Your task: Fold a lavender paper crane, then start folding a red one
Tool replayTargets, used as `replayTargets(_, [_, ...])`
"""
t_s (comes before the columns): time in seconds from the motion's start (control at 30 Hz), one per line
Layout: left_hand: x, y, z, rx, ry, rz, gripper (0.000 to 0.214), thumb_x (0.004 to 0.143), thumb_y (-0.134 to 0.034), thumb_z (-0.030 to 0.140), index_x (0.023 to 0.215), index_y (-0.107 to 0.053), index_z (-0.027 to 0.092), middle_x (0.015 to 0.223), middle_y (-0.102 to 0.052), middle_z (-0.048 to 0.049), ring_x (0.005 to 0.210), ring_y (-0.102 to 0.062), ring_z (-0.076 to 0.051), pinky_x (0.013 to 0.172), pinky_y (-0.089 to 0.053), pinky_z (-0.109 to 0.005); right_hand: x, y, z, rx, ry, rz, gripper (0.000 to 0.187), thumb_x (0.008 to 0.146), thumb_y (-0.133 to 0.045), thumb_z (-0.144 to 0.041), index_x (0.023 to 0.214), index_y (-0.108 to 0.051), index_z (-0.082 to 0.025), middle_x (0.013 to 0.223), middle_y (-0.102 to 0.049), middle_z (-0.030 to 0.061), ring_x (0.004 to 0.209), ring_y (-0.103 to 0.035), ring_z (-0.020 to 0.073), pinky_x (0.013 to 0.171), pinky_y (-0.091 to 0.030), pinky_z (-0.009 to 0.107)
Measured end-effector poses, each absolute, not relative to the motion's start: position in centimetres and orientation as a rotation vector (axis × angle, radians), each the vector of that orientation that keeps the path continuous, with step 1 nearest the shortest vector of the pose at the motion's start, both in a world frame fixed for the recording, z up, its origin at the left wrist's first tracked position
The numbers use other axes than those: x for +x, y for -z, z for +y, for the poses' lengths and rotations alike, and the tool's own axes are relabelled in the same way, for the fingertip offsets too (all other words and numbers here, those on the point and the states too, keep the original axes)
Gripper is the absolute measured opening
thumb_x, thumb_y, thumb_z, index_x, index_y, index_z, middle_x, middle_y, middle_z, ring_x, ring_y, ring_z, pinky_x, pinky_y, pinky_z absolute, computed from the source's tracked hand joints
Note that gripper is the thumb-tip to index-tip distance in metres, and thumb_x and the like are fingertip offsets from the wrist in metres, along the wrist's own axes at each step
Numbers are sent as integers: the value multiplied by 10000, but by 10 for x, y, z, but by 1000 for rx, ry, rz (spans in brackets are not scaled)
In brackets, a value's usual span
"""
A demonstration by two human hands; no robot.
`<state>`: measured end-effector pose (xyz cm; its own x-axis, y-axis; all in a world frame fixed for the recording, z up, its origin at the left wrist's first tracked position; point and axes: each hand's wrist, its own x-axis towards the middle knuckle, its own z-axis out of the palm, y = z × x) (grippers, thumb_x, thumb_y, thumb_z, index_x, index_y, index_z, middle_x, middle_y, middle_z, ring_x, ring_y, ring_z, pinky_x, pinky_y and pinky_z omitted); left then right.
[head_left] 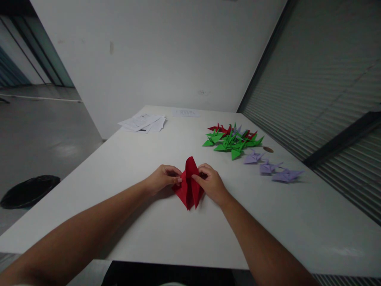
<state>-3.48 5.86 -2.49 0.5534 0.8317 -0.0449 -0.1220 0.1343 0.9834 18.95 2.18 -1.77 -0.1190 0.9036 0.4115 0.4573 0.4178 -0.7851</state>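
A partly folded sheet of red origami paper [187,192] is held up at the middle of the white table [139,230], its lower points toward me and one flap standing upright. My left hand [164,178] pinches its left side between thumb and fingers. On the other side, my right hand [212,182] grips the paper, the thumb laid on the front by the centre fold. The fingers of my right hand are partly hidden behind the paper.
Folded green paper cranes [230,143] lie heaped with red cranes [222,129] at the back right. Nearer are lilac cranes [268,168] and a brown round object [268,149]. Printed sheets [144,122] rest at the back left. Window blinds [315,79] border the right; a black-lined bin [29,191] stands left.
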Motion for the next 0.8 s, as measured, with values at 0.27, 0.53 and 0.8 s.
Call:
replayTargets(0.27, [-35,27,59,1274,-785,695,345,697,-866,362,899,-770,100,728,-713,-79,654,-615,-141,651,-476,-301,189,19,21,-1180,-591,-1736,137,866,-665,-259,750,-621,-202,827,-586,19,778,-552,175,728,-445,294])
replayTargets(0.53, [-34,21,56,1389,-746,750,341,697,-857,399,839,-771,101,740,-728,-91,672,-631,-159,681,-498,-321,185,17,23,-1139,-777,-1705,115,825,-689,-298,818,-693,-184,882,-658,42,835,-604,185,757,-478,299])
replayTargets(0.8, [-33,17,53,1486,-655,694,250,751,-811,337,858,-768,116,785,-744,-86,709,-658,-159,730,-519,-314,180,23,22,-1089,-1177,-1423,194,719,-764,-285,858,-704,-163,836,-695,24,728,-609,164,688,-506,285])
